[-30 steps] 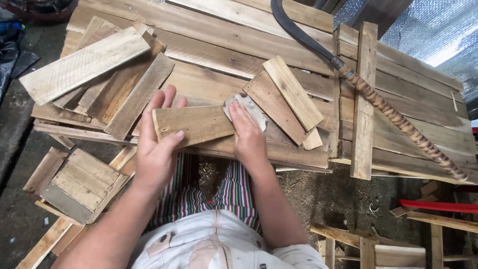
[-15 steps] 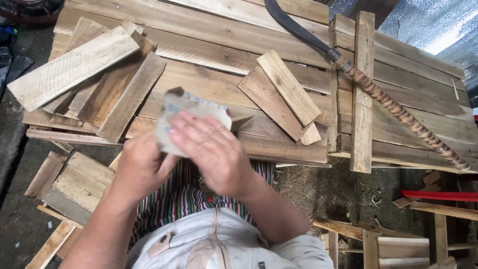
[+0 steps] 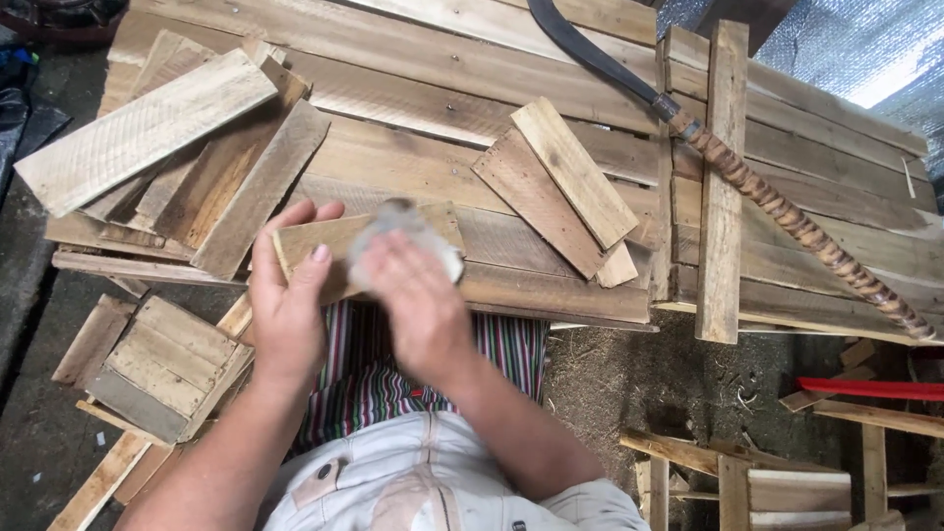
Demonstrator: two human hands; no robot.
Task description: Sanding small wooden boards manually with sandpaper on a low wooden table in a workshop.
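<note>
The left hand [image 3: 287, 305] clasps the near end of a short flat brown wooden slat [image 3: 324, 251], fingers curled over its edge, at the front of the rough plank tabletop [image 3: 413, 59]. The right hand [image 3: 418, 300] is blurred and presses a pale grey sanding pad [image 3: 408, 236] onto the slat. The slat looks light, stiff and splintery, best gripped by its edges. One slat is held, two loose slats [image 3: 556, 192] lie to the right, and one curved dark blade with a wrapped handle [image 3: 728, 162] lies beyond

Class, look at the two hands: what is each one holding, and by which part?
The left hand grips a short wooden slat by its left end. The right hand presses a pale, blurred pad onto the slat's face.
</note>
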